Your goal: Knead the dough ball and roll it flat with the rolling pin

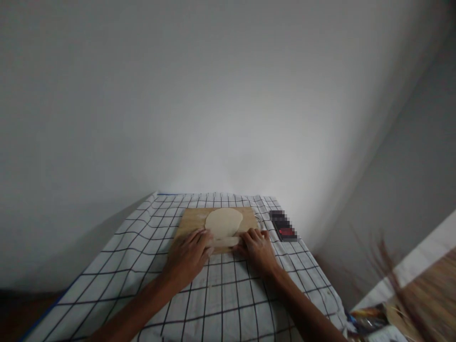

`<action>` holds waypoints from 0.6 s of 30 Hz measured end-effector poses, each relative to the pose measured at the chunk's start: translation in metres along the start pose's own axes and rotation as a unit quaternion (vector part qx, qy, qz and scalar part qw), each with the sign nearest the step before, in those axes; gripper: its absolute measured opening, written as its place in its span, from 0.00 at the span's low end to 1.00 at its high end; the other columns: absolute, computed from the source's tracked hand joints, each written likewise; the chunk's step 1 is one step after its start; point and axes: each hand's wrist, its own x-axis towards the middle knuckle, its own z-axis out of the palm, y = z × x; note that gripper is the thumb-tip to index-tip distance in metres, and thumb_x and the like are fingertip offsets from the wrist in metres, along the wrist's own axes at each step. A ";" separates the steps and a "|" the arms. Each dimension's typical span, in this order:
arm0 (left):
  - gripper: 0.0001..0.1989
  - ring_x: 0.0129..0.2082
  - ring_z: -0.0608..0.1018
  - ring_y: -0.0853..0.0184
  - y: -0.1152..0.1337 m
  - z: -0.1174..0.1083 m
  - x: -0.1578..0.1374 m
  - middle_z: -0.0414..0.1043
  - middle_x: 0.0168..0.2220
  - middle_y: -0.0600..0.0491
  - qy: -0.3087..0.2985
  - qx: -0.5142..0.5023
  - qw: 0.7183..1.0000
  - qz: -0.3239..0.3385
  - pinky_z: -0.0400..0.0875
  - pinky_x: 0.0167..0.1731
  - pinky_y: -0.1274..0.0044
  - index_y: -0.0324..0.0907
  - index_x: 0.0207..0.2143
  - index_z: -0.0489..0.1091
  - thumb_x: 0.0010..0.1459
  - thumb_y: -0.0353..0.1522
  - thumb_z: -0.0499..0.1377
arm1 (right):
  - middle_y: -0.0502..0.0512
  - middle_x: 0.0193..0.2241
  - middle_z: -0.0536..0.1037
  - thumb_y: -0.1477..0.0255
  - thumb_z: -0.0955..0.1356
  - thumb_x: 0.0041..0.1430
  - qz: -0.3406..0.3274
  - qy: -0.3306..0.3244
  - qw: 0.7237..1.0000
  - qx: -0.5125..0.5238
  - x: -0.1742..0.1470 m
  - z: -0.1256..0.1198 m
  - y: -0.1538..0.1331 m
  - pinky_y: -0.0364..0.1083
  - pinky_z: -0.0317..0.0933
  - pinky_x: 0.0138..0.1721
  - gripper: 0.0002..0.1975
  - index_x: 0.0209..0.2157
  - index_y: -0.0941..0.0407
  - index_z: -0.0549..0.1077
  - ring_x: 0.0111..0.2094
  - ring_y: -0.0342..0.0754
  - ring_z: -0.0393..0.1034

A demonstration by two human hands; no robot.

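A flat, pale round of dough (223, 221) lies on a wooden board (192, 217). Across the dough's near edge rests a rolling pin (223, 242), light in colour. My left hand (192, 249) is closed over the pin's left end, and my right hand (255, 247) grips its right end. The fingers of both hands curl over the pin and hide its ends. Pale flour shows on my fingers and in a patch at the board's far left.
A white cloth with dark grid lines (221, 294) covers the table, which stands against a plain wall. Right of the board lies a dark, blurred-out flat object (284, 226). Beyond the table's right edge, low down, are colourful packets (368, 317) and blurred twigs (388, 266).
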 end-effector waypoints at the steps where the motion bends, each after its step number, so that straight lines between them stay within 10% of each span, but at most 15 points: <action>1: 0.18 0.59 0.71 0.57 -0.002 -0.002 0.000 0.72 0.57 0.46 -0.006 -0.003 1.000 -0.007 0.66 0.58 0.63 0.43 0.57 0.65 0.67 0.36 0.52 | 0.58 0.42 0.76 0.56 0.67 0.65 -0.015 -0.004 1.000 0.005 0.004 -0.001 0.001 0.56 0.59 0.51 0.16 0.45 0.53 0.74 0.47 0.56 0.69; 7: 0.15 0.55 0.75 0.58 -0.014 -0.018 0.018 0.75 0.53 0.47 -0.023 -0.030 0.999 -0.012 0.67 0.56 0.65 0.44 0.53 0.66 0.68 0.36 0.50 | 0.57 0.44 0.75 0.54 0.72 0.58 -0.048 -0.012 0.992 0.112 0.050 -0.011 0.022 0.49 0.65 0.46 0.20 0.44 0.55 0.75 0.43 0.50 0.72; 18: 0.19 0.61 0.70 0.55 -0.062 0.032 0.081 0.71 0.59 0.42 0.023 0.050 0.999 0.001 0.59 0.63 0.61 0.41 0.57 0.68 0.67 0.35 0.49 | 0.64 0.55 0.74 0.66 0.57 0.73 -0.036 -0.066 0.997 0.015 0.124 0.047 0.050 0.61 0.58 0.60 0.18 0.52 0.55 0.73 0.60 0.56 0.64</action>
